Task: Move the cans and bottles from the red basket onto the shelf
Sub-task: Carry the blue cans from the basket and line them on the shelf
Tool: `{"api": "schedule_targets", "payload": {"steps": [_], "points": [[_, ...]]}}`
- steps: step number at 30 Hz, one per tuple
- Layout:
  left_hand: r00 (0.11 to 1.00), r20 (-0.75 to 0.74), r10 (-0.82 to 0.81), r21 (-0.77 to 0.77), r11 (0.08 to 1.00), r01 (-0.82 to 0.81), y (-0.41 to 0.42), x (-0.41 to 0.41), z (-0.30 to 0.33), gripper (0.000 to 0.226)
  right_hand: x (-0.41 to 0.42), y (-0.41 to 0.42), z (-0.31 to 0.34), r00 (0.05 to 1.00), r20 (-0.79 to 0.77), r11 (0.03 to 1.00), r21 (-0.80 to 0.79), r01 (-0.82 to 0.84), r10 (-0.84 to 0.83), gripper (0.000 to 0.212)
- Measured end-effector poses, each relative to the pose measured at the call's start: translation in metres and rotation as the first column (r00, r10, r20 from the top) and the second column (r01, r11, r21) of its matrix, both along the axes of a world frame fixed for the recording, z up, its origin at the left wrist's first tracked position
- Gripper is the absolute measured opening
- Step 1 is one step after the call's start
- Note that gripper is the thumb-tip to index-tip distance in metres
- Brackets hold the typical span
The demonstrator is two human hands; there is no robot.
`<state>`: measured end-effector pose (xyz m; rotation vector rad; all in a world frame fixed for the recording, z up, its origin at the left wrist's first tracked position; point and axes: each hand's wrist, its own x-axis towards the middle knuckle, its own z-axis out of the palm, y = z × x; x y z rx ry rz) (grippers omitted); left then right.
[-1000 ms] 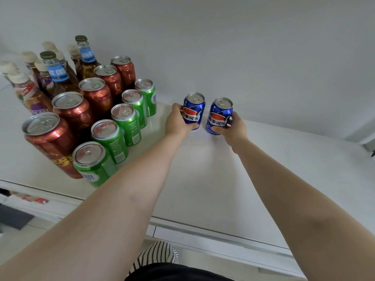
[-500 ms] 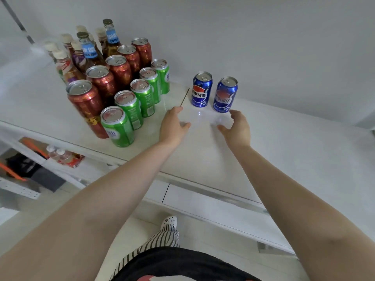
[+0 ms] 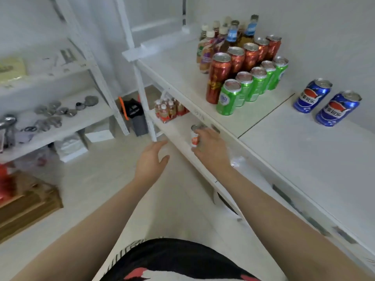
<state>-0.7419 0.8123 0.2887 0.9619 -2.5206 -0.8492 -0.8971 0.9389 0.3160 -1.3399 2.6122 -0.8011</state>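
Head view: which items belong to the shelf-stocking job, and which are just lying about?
Job: two blue cans, green cans, red cans, bottles, white shelf, small can at the right hand.
Lying about: metal lids, cardboard box.

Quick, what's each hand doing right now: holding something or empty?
Left hand: open, holding nothing.
Right hand: fingers at a small white-and-orange can; a grip cannot be told.

Two glossy blue metal cans [image 3: 311, 95] stand near the back edge of the smooth, matt white shelf [image 3: 304, 159]. The green cans [image 3: 229, 97] and red cans [image 3: 218, 78] look like shiny metal with bare silver tops; the bottles [image 3: 205, 51] at the far corner look plastic.
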Motion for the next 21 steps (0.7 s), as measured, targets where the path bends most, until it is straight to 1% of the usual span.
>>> {"api": "schedule_targets", "payload": {"steps": [3,7,10,12,16,18,21], "points": [[0.991,0.068,0.116,0.024,0.993,-0.118,-0.027,0.063,-0.009,0.05,0.051,-0.043,-0.013,0.989,0.029,0.986,0.085,-0.146,0.144,0.053],[0.956,0.145,0.256,0.059,0.962,-0.266,-0.059,0.154,-0.02,0.052,0.123,-0.096,-0.026,0.963,-0.001,0.951,0.163,-0.265,0.268,0.049],[0.917,0.194,0.349,0.078,0.926,-0.369,-0.084,0.239,-0.034,0.053,0.189,-0.137,-0.042,0.933,0.047,0.914,0.193,-0.358,0.356,0.051],[0.887,0.246,0.39,0.084,0.903,-0.42,-0.098,0.299,-0.043,0.054,0.237,-0.161,-0.055,0.918,0.09,0.893,0.216,-0.396,0.386,0.052],[0.809,0.344,0.476,0.087,0.842,-0.532,-0.122,0.415,-0.058,0.054,0.333,-0.206,-0.077,0.873,0.159,0.825,0.286,-0.488,0.461,0.053],[0.779,0.349,0.521,0.087,0.81,-0.58,-0.135,0.459,-0.06,0.054,0.376,-0.228,-0.084,0.851,0.173,0.797,0.298,-0.525,0.496,0.052],[0.756,0.322,0.57,0.099,0.774,-0.626,-0.157,0.505,-0.059,0.054,0.432,-0.262,-0.088,0.819,0.183,0.758,0.312,-0.573,0.544,0.052]]}}
